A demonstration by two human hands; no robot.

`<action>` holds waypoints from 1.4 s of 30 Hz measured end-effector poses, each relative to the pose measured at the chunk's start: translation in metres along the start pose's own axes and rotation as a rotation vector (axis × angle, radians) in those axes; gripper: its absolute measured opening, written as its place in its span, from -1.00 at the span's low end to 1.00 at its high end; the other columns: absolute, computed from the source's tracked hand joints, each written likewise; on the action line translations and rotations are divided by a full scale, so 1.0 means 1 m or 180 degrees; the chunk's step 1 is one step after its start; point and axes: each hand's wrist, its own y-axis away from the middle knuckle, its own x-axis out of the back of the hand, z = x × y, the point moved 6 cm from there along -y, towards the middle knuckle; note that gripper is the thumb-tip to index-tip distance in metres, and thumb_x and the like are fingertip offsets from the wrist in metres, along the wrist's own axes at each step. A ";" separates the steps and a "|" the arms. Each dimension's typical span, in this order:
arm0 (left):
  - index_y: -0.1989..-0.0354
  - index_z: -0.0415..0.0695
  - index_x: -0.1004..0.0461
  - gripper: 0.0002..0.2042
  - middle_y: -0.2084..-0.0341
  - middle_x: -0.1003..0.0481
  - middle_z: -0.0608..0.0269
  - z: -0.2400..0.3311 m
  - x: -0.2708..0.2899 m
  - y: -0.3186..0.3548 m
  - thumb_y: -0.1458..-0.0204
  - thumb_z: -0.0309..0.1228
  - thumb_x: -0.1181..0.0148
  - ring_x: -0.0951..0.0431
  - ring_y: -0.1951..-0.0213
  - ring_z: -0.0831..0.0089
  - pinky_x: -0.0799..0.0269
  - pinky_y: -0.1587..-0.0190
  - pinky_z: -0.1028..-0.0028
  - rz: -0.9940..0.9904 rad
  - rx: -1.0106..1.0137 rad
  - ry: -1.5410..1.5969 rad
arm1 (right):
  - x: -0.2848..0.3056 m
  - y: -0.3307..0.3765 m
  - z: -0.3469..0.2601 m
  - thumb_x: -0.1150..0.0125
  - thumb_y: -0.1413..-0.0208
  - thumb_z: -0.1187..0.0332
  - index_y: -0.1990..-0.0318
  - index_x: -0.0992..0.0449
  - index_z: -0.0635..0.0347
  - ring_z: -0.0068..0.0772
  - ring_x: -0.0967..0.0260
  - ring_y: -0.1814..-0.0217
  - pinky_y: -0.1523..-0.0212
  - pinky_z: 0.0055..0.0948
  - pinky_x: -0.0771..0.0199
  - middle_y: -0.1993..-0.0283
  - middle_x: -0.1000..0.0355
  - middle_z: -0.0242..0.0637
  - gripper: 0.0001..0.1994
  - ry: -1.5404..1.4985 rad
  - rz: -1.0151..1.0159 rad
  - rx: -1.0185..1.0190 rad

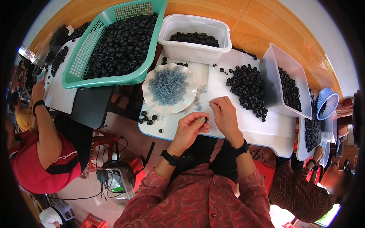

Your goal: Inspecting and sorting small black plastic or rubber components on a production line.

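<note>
Between the thumb and index finger of my left hand [189,130] is a small black ring-shaped part [206,119]. Just to its right, my right hand [226,116] is closed in a pinch, and whatever its fingertips hold is too small to make out. Both hands are above the front edge of the white table [243,133]. Beyond them stands a wavy-edged white plate [147,99], heaped with tiny translucent blue-grey pieces [167,85]. Several loose black parts [148,118] lie left of my left hand. A pile of similar black parts [249,87] spreads to the right.
A green basket [72,74] full of black parts stands at the back left. Further right are a white tub [190,56], a clear bin [270,76] and a blue basket [330,97]. Other people work at the left [45,152] and right [300,190].
</note>
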 end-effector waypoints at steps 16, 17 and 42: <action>-0.03 -0.30 -0.47 -0.77 0.29 -0.54 0.19 -0.004 0.002 0.000 -0.29 -0.48 -0.05 -0.54 0.28 0.50 -0.52 0.17 0.48 0.0032 0.0006 -0.0067 | 0.015 0.040 -0.025 -0.15 -0.17 0.56 0.22 -0.47 0.28 -0.02 -0.41 0.34 0.35 -0.24 -0.41 0.31 -0.36 -0.09 -0.94 -0.0396 -0.0337 -0.0004; -0.03 -0.31 -0.48 -0.77 0.29 -0.54 0.19 -0.004 0.002 0.000 -0.29 -0.48 -0.05 -0.54 0.28 0.50 -0.52 0.17 0.47 0.0023 0.0020 -0.0113 | 0.016 0.041 -0.025 -0.15 -0.17 0.56 0.22 -0.47 0.28 -0.02 -0.41 0.34 0.35 -0.24 -0.41 0.31 -0.36 -0.09 -0.94 -0.0399 -0.0335 -0.0007; -0.02 -0.31 -0.49 -0.77 0.32 -0.54 0.22 -0.007 -0.009 0.003 -0.28 -0.47 -0.05 -0.55 0.31 0.52 -0.53 0.23 0.55 -0.0153 0.0327 0.0146 | 0.005 0.059 0.003 -0.16 -0.27 0.43 0.26 -0.43 0.29 -0.68 -0.37 0.40 0.39 -0.62 -0.42 0.40 -0.47 -0.40 -0.89 -0.1877 -0.0472 -0.1105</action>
